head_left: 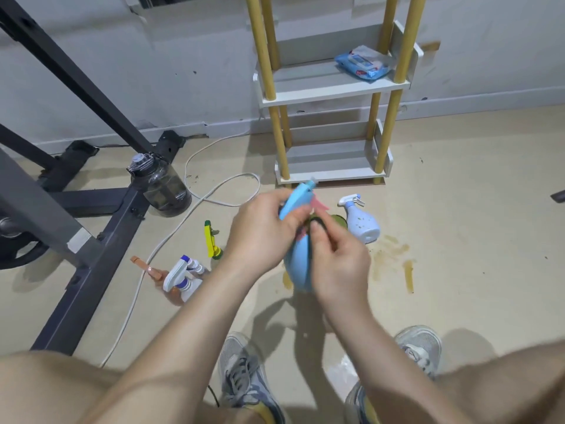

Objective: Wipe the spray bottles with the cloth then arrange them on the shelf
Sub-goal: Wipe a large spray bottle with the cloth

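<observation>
I hold a light-blue spray bottle (298, 264) with a pink trigger above the floor, nozzle pointing away toward the shelf. My left hand (260, 232) grips its head and neck. My right hand (339, 264) lies against the bottle's body, fingers curled, pinching a dark green cloth (318, 223) that is mostly hidden. On the floor lie a white spray bottle (365, 226), a yellow and green sprayer (211, 240), a white and blue spray bottle (182, 275) and an orange one (154, 272).
The shelf (333, 87) with yellow posts stands at the wall; a blue wipes pack (363, 64) lies on its middle board. A dark water jug (160, 188), a black metal frame (91, 249) and a white cable (171, 237) are on the left. Brown stains (408, 275) mark the floor.
</observation>
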A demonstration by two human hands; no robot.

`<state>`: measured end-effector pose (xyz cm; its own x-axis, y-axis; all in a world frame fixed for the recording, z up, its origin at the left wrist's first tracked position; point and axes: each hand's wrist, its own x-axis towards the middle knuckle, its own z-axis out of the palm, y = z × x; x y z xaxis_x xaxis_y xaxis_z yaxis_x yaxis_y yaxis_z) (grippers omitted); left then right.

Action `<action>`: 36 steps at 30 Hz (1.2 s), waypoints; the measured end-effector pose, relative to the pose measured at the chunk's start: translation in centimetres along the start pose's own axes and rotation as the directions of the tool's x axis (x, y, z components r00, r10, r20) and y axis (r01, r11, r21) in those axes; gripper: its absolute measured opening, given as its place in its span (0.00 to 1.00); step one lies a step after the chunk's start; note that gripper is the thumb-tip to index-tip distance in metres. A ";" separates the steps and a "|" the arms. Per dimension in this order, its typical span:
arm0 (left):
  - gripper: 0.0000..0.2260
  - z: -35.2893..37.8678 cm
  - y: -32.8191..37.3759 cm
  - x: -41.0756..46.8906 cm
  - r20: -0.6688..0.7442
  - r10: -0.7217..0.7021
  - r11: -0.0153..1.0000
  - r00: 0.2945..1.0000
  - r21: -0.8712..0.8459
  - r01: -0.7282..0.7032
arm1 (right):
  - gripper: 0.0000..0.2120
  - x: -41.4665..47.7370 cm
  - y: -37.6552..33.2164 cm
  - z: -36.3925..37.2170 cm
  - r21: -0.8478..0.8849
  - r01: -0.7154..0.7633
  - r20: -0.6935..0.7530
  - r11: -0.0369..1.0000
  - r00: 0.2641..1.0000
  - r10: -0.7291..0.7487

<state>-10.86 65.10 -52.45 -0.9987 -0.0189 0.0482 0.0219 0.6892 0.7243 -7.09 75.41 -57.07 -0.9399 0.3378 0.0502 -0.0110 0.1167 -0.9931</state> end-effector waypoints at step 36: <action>0.13 2.6 1.1 -3.5 -0.100 -0.197 0.963 0.975 -0.207 0.173 | 0.09 6.4 1.9 -1.3 0.002 0.151 -0.030 0.989 0.988 -0.150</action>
<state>-7.50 67.80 -53.56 -0.9736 -0.2269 -0.0264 -0.1420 0.5108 0.8479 -12.66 79.04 -58.47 -0.9168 0.3443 0.2021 -0.1530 0.1644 -0.9744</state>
